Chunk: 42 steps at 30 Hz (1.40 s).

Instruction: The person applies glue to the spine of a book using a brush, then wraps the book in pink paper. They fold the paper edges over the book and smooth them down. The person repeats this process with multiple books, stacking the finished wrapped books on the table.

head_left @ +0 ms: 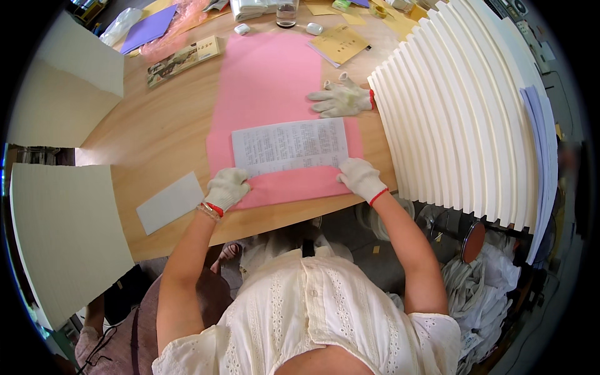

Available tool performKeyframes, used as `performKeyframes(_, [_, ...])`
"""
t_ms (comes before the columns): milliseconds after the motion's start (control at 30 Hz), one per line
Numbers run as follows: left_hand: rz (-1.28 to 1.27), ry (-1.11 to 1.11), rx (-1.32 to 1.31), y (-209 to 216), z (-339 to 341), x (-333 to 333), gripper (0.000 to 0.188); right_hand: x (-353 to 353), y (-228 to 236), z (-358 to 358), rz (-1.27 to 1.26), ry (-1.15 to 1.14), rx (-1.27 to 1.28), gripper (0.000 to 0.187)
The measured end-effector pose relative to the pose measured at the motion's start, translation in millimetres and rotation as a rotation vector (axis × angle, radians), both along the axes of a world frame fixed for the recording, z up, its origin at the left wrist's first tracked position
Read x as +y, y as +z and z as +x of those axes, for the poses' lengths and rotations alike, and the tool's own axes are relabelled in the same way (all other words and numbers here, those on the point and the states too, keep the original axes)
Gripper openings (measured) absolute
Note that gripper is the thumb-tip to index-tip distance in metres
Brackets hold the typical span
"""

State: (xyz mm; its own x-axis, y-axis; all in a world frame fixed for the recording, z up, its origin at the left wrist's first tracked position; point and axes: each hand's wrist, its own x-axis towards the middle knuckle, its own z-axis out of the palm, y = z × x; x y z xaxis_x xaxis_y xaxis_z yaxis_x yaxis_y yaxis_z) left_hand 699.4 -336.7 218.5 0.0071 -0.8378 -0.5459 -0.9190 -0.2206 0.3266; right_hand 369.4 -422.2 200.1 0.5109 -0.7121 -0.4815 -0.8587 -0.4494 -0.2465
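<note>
Pink sheet [269, 94] laid flat on wooden table [156, 137]. Printed paper [290, 145] laid across it. Near folded pink edge pressed down by left hand [227, 188] at 7 o'clock of paper, right hand [360, 177] at 5 o'clock (both gloved, well apart, flat).

Left of left hand [227, 187]: bare wooden table [159, 134], open save one small grey card [170, 202] lying flat.
Between hands: flat printed sheet [290, 145] on pink paper [270, 94], nothing upright.
Right of right hand [360, 177]: blocked close by fanned stack of cream boards [462, 119].
Ahead right: spare work glove [340, 98] beside stack, yellow envelope [339, 44] beyond.
Far edge: drinking glass [286, 14], booklet [183, 59], crowded.
</note>
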Motion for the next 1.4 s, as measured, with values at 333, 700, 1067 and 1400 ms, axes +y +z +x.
performKeyframes(333, [0.104,-0.123,-0.158,2,1,-12,0.026,-6,15,10,0.117,-0.153,0.062,0.031])
performKeyframes(700, [-0.646,-1.448,-0.076,-33,-46,-57,0.059,-19,20,-1,0.195,-0.175,-0.010,0.044])
performKeyframes(1067, [-0.497,-1.515,-0.009,-37,-58,-82,0.068,59,-33,0,-0.583,0.287,-0.657,0.022])
performKeyframes(1400, [-0.414,-1.452,0.139,-18,-57,-90,0.068,107,-83,142,-0.386,0.397,-0.708,0.009])
